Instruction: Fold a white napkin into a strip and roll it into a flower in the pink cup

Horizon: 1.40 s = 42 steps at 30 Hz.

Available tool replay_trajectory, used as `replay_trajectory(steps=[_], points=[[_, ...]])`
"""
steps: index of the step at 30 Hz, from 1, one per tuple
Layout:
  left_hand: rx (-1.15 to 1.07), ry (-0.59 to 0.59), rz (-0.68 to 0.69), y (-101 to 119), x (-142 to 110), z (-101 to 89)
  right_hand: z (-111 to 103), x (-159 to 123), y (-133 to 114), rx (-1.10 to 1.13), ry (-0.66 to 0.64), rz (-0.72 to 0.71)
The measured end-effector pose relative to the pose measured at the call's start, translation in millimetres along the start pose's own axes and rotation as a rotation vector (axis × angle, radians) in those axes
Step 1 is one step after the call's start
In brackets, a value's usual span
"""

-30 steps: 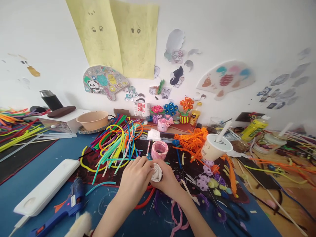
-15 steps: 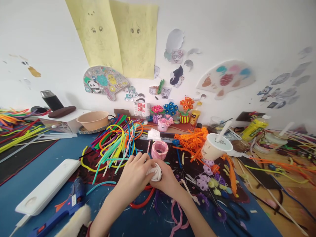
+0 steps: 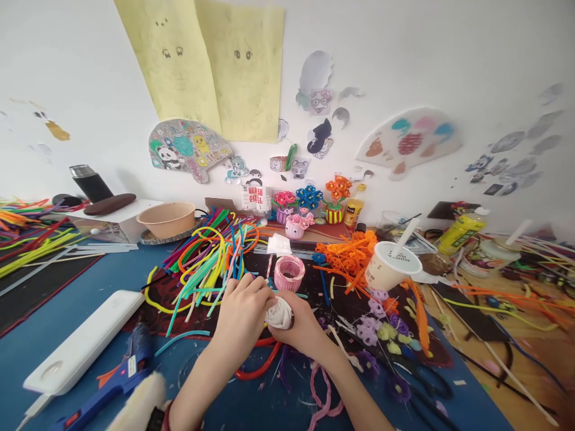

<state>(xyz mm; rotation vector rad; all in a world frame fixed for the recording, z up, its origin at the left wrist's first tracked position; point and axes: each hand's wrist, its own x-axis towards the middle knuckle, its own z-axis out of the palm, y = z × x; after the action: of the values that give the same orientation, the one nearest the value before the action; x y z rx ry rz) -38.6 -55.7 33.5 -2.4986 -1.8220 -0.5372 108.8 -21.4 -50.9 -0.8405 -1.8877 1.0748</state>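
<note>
Near the middle of the desk my right hand (image 3: pixel 302 324) is wrapped round a white rosette-like coil (image 3: pixel 279 313), its spiral top facing up. My left hand (image 3: pixel 246 306) is closed against the left side of this coil, with its fingertips partly hidden. Just beyond both hands stands a small pink pot (image 3: pixel 289 282) wound from pipe cleaners. A white paper scrap (image 3: pixel 279 244) lies behind the pot. Under my wrists, a red pipe cleaner (image 3: pixel 265 372) curves on the blue mat, and pink strands (image 3: pixel 324 398) lie by my right forearm.
Coloured pipe cleaners (image 3: pixel 204 257) are heaped to the left, orange ones (image 3: pixel 350 254) to the right. A blue glue gun (image 3: pixel 114 383) and a white power bank (image 3: pixel 83 341) lie left. A lidded cup (image 3: pixel 392 266) stands right, with black scissors (image 3: pixel 431 383) nearer. Small flower pots (image 3: pixel 334 214) stand by the wall.
The white coil has tilted so that more of its spiral top shows. My left hand has shifted slightly left, uncovering part of it.
</note>
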Motion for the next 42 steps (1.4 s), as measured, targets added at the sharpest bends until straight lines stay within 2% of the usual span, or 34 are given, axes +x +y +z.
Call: replay_trajectory(steps=[5,11,15,26,28,32,34,39,42], points=[[-0.068,-0.008,-0.008,3,-1,1.3,0,0,0,0.019,0.004,0.018],[-0.228,0.022,-0.134,1,-4,4.5,-2,0,-1,0.046,0.016,0.027],[-0.326,-0.008,-0.185,-2,-8,7.1,-3,-1,-3,0.066,0.011,0.014],[-0.504,-0.042,-0.261,-13,-8,7.0,-4,-1,-11,0.121,0.051,-0.099],[-0.593,-0.075,-0.265,-15,-11,8.7,-6,-1,-15,0.134,0.078,-0.135],[-0.931,-0.248,-0.226,-12,-15,9.6,-8,-2,-21,0.159,0.131,-0.205],[-1.029,-0.28,-0.211,-9,-15,9.3,-9,-2,-22,0.169,0.144,-0.231],[-1.06,-0.203,-0.281,-3,-14,8.4,-10,0,-25,0.161,0.139,-0.246],[-1.053,-0.199,-0.29,-2,-14,8.7,-11,-2,-26,0.152,0.099,-0.211]])
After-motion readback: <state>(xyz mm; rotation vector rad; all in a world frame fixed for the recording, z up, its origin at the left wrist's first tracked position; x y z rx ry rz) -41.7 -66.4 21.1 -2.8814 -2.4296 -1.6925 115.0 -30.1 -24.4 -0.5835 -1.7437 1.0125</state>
